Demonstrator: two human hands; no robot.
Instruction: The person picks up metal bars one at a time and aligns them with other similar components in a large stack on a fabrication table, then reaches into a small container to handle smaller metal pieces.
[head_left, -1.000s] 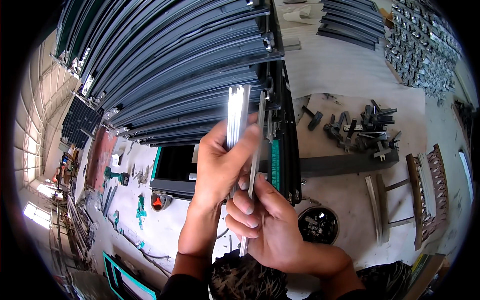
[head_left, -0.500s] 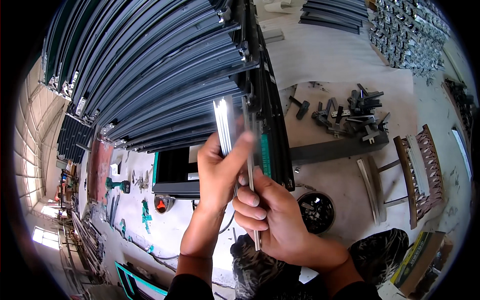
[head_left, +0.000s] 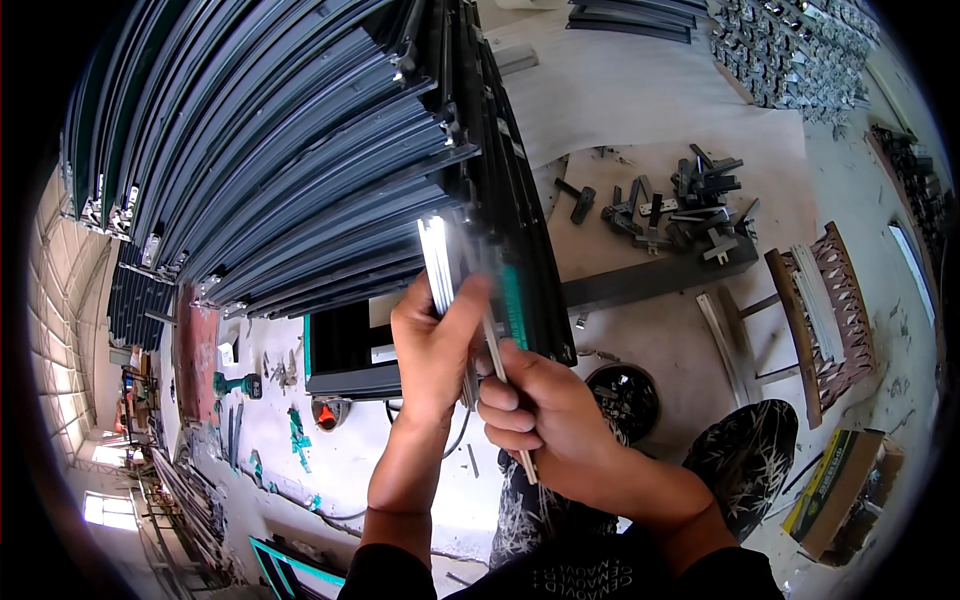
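My left hand [head_left: 422, 355] is closed around a bundle of shiny, narrow metal strips [head_left: 437, 262] whose bright upper ends stick out above it. Its thumb is partly smeared by motion. Just to the right, my right hand [head_left: 560, 415] grips one thin metal strip [head_left: 528, 466], its fingers curled round it and the lower end poking out below. This strip leans with its top toward my left hand, and its upper part is blurred. Both hands are held close together in front of a tall stack of dark grey window-frame profiles [head_left: 300, 150].
Dark metal brackets [head_left: 690, 205] lie heaped on a sheet at right, beside a grey bar [head_left: 665, 275]. Nearer are a round tub of small parts [head_left: 622, 398], a stool-like rack [head_left: 800, 330] and a cardboard box [head_left: 835, 500]. A green power drill [head_left: 237, 385] lies at left.
The whole view has shifted slightly, moving the stack up and left. The strip in my right hand is now more tilted, its lower end further right. Both hands keep their holds.
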